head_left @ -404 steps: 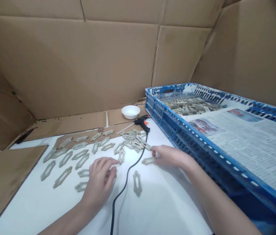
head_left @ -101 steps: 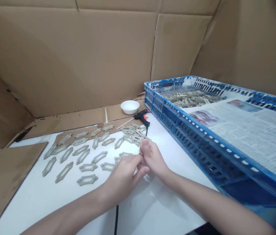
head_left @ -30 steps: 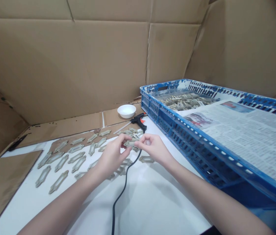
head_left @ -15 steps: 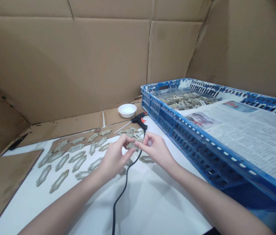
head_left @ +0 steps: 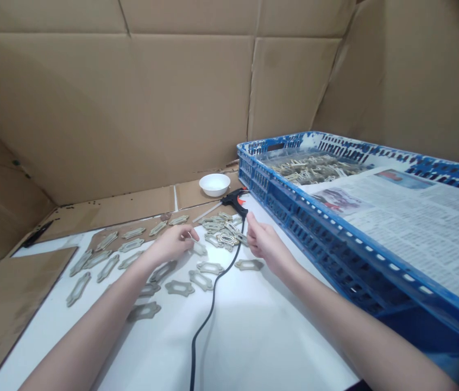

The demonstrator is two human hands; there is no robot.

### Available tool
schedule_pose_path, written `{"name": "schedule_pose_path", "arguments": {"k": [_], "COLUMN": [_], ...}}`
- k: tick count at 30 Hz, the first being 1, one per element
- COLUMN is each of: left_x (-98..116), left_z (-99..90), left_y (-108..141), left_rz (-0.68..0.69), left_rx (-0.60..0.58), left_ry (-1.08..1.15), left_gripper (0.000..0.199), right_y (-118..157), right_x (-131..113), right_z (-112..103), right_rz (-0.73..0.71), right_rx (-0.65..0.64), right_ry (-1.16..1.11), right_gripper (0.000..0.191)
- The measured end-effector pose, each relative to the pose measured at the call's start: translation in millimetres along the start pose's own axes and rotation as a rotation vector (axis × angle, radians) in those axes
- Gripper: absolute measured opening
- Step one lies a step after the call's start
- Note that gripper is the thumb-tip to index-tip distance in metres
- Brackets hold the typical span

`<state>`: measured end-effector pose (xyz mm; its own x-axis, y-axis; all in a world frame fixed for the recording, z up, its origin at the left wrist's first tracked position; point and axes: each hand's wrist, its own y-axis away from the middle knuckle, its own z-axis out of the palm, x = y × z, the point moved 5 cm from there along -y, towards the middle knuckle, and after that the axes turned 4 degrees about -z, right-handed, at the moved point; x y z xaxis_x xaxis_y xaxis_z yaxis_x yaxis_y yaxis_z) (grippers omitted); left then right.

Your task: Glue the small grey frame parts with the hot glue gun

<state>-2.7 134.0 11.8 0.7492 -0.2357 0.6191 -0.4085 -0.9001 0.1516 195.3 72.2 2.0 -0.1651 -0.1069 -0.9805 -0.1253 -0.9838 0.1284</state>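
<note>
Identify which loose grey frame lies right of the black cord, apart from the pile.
The frame just below-left of the right hand; the other loose frames lie left of the cord.

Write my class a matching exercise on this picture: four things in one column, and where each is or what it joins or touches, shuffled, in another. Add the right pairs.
Column one
1. White round bowl
2. Black glue gun with orange trigger
3. Printed newspaper sheet
4. Person's bare left hand

Column two
A. Lying in the blue slatted plastic crate
B. Touching one end of a small, grey openwork frame
C. Near the brown cardboard back wall, farther back than the gun
D. Joined to a black cable

Right pairs: 1-C, 2-D, 3-A, 4-B
</note>
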Motion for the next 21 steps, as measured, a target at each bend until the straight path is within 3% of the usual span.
{"name": "schedule_pose_path", "arguments": {"k": [7,11,14,16,21], "left_x": [11.8,41.9,70.7,84.9,92.5], "left_z": [14.6,11.8,30.8,42.3,46.4], "left_y": [5.5,22.3,38.1,48.0,54.5], "left_rz": [0.049,0.147,0.246,0.269,0.292], "left_rx": [0.148,0.305,0.079,-0.008,0.002], "left_ry": [-0.295,-0.250,-0.044,0.073,0.178], "left_gripper": [0.013,0.013,0.024,0.023,0.019], "right_y": [2.1,6.4,12.7,18.7,29.1], "right_x": [0.8,2.5,2.1,0.0,-4.8], "right_z": [2.7,8.1,12.3,15.9,26.1], "right_rz": [-0.053,-0.098,-0.179,-0.262,-0.368], "right_rx": [0.004,0.015,0.033,0.035,-0.033], "right_ry": [0.047,0.034,0.062,0.138,0.270], "right_gripper": [0.055,0.055,0.053,0.051,0.043]}}
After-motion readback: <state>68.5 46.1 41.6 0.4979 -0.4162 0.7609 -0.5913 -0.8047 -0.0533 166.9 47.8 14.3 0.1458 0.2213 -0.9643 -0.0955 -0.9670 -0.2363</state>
